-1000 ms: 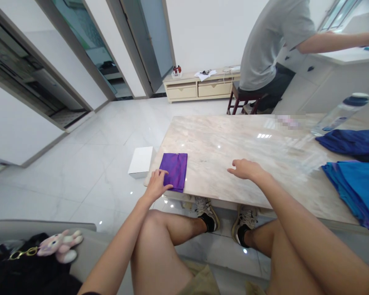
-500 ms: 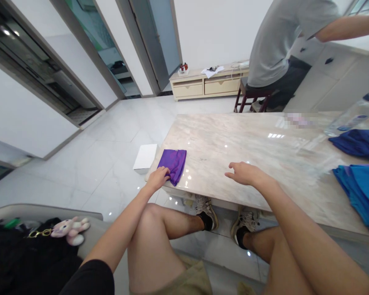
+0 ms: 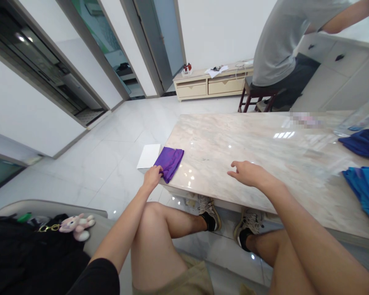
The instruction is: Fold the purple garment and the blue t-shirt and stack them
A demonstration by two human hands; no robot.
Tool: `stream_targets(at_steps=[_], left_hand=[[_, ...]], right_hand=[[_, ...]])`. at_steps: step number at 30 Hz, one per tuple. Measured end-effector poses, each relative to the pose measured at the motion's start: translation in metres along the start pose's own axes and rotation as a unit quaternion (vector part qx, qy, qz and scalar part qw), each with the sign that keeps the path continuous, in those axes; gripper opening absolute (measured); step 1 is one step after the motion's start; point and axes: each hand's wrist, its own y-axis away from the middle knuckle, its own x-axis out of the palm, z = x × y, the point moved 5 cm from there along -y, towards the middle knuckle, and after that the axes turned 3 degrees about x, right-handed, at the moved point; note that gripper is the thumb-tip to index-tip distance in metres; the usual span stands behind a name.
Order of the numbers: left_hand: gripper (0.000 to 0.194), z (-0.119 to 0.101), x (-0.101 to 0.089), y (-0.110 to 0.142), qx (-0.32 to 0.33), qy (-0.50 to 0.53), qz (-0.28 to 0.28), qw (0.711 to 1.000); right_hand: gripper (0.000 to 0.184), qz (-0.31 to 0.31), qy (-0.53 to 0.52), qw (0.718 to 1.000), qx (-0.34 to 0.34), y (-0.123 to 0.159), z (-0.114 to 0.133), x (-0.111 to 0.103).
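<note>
A folded purple cloth (image 3: 171, 160) sits at the near left corner of the marble table (image 3: 240, 139), partly over the edge. My left hand (image 3: 152, 177) grips its near corner, fingers closed on the fabric. My right hand (image 3: 247, 173) rests on the tabletop near the front edge, fingers loosely spread, holding nothing. My bare knees and shoes show below the table.
Blue cloths (image 3: 364, 188) and a dark blue cloth (image 3: 363, 142) lie at the table's right, beside a plastic bottle (image 3: 358, 119). A white box (image 3: 148, 156) lies on the floor by the table corner. Another person (image 3: 283, 45) sits on a stool behind. A plush toy (image 3: 76, 225) lies at my left.
My left hand has closed on the purple cloth and pulled it toward the table's corner edge, bunching it. The right hand has barely moved.
</note>
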Motion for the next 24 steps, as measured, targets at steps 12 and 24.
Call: stream_targets(at_steps=[12,24], left_hand=[[0.014,-0.041,0.005,0.013,0.123,0.038,0.073,0.989],[0.020,-0.074,-0.027,0.076,0.104,0.101,0.047,0.988]], right_hand=[[0.049,0.002,-0.005,1.000,-0.005,-0.012,0.001,0.008],[0.047,0.018,-0.036,0.999,-0.036,-0.006,-0.029,0.009]])
